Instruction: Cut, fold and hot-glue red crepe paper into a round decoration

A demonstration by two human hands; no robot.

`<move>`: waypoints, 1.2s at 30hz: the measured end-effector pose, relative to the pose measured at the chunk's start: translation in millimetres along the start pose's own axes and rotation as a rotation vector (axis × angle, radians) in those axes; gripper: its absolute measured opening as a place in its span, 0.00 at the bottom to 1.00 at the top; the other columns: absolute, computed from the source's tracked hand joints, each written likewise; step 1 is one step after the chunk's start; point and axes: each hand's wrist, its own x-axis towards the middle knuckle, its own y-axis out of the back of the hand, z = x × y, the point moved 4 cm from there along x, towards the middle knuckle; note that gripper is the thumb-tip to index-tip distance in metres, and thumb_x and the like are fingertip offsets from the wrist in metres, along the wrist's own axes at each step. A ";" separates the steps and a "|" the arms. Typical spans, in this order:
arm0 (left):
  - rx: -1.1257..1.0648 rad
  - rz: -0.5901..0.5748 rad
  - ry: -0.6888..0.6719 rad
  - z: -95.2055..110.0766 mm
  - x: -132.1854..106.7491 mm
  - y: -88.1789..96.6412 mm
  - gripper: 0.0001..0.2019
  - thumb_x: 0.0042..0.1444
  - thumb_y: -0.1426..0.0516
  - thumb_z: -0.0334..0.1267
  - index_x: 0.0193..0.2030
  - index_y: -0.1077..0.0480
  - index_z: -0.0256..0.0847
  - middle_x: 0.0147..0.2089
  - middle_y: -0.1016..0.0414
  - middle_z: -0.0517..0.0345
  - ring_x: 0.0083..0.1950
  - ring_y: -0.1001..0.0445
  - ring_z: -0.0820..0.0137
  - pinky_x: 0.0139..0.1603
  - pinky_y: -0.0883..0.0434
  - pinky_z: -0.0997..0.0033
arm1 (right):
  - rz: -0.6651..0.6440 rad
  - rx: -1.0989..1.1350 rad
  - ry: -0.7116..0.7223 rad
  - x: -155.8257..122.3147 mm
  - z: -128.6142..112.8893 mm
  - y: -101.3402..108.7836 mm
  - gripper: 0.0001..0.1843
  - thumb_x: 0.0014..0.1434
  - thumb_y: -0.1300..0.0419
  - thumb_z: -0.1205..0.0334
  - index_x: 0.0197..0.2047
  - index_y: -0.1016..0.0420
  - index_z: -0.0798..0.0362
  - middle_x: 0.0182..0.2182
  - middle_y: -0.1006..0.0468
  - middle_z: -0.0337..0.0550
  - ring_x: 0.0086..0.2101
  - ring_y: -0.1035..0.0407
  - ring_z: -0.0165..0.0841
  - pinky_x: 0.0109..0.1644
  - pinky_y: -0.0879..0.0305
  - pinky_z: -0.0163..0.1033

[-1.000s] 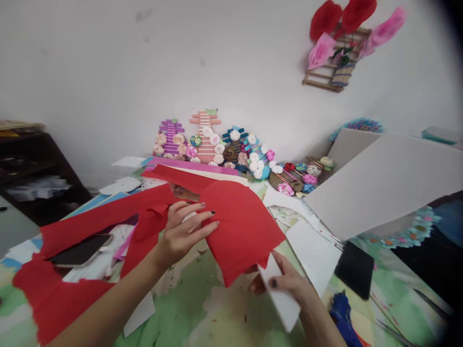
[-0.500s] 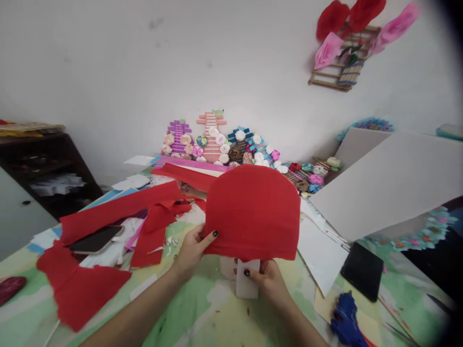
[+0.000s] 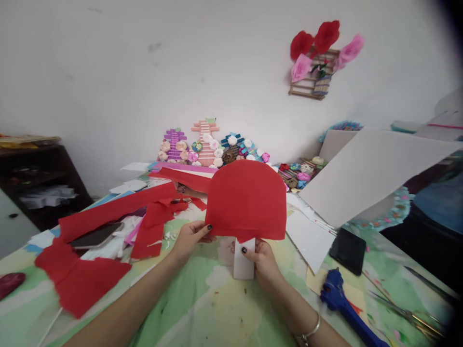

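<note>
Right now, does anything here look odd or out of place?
Yes, slightly: a phone lies among red scraps on the left, an odd spot, and tiny white bits lie scattered nearby. The red piece also has an uneven bottom edge, dipping to a point over the white strip.

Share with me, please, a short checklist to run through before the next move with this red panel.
1. Right hand grips the white tab: ok, its thumb lies across the front.
2. Left hand steadies the red panel: ok, its thumb is at the lower left corner.
3. Red front lies smooth: ok, no large wrinkles show.
4. Lower edge neat: not ok, a small red point overlaps the tab.
5. Back finished: cannot tell, it faces away.
6. Blue glue gun hot: cannot tell; it lies on the table, right of the hands.
</note>
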 end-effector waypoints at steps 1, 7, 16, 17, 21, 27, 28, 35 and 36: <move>0.011 -0.001 0.005 -0.8 0.3 0.9 0.23 0.38 0.33 0.55 0.31 0.24 0.35 0.26 0.22 0.53 0.27 0.25 0.70 0.32 0.27 0.72 | 0.003 0.008 0.016 -0.3 -0.9 -0.9 0.20 0.34 0.26 0.61 0.33 0.23 0.57 0.30 0.18 0.49 0.29 0.24 0.41 0.35 0.27 0.43; 0.040 0.009 0.017 -7.6 1.4 5.9 0.20 0.36 0.31 0.48 0.29 0.24 0.32 0.25 0.22 0.49 0.27 0.24 0.67 0.31 0.29 0.70 | 0.002 0.030 0.076 -2.6 -4.7 -3.8 0.21 0.35 0.28 0.65 0.35 0.25 0.55 0.30 0.18 0.46 0.30 0.23 0.41 0.37 0.27 0.44; 0.005 0.115 -0.115 -16.3 1.5 11.4 0.20 0.29 0.29 0.33 0.34 0.25 0.36 0.33 0.21 0.54 0.31 0.26 0.71 0.32 0.31 0.74 | -0.017 0.047 0.093 -2.8 -10.6 0.6 0.23 0.35 0.27 0.64 0.36 0.28 0.55 0.30 0.18 0.47 0.32 0.23 0.43 0.40 0.27 0.50; 0.003 0.124 -0.123 -15.4 0.9 11.9 0.20 0.29 0.29 0.33 0.33 0.25 0.36 0.31 0.22 0.55 0.29 0.27 0.72 0.30 0.32 0.75 | -0.023 0.046 0.095 -3.3 -10.8 0.2 0.23 0.35 0.27 0.64 0.36 0.28 0.55 0.31 0.18 0.47 0.33 0.23 0.44 0.40 0.27 0.50; -0.008 0.114 -0.137 -8.2 -2.6 11.3 0.17 0.28 0.29 0.35 0.28 0.26 0.34 0.25 0.24 0.57 0.24 0.29 0.74 0.26 0.33 0.75 | -0.041 0.034 0.095 -5.3 -11.4 -1.5 0.23 0.35 0.27 0.64 0.36 0.28 0.55 0.31 0.18 0.47 0.33 0.23 0.44 0.40 0.26 0.50; -0.046 0.090 -0.151 -4.4 -4.8 9.6 0.19 0.25 0.28 0.37 0.28 0.26 0.34 0.27 0.23 0.53 0.27 0.26 0.71 0.28 0.31 0.73 | -0.042 0.032 0.110 -3.9 -11.8 -1.2 0.22 0.35 0.27 0.63 0.36 0.28 0.55 0.31 0.18 0.47 0.33 0.23 0.44 0.40 0.26 0.50; -0.054 0.087 -0.150 -4.7 -4.5 9.4 0.20 0.25 0.28 0.38 0.28 0.26 0.34 0.28 0.22 0.52 0.29 0.25 0.69 0.29 0.31 0.72 | -0.039 0.030 0.110 -3.1 -11.3 -0.6 0.22 0.35 0.27 0.64 0.36 0.28 0.55 0.30 0.18 0.47 0.32 0.23 0.44 0.40 0.26 0.50; -0.046 0.055 -0.158 1.8 -6.6 5.6 0.20 0.30 0.30 0.39 0.33 0.27 0.35 0.29 0.24 0.57 0.29 0.27 0.72 0.31 0.31 0.74 | -0.032 0.023 0.108 -1.5 -10.7 1.4 0.24 0.36 0.28 0.64 0.38 0.29 0.54 0.31 0.18 0.46 0.32 0.22 0.44 0.39 0.26 0.50; -0.027 0.041 -0.158 3.1 -7.8 3.6 0.19 0.31 0.30 0.38 0.32 0.26 0.35 0.28 0.25 0.59 0.27 0.28 0.74 0.29 0.33 0.75 | -0.033 0.019 0.107 -1.5 -11.0 1.5 0.24 0.36 0.28 0.64 0.38 0.29 0.54 0.31 0.17 0.46 0.32 0.22 0.44 0.39 0.26 0.50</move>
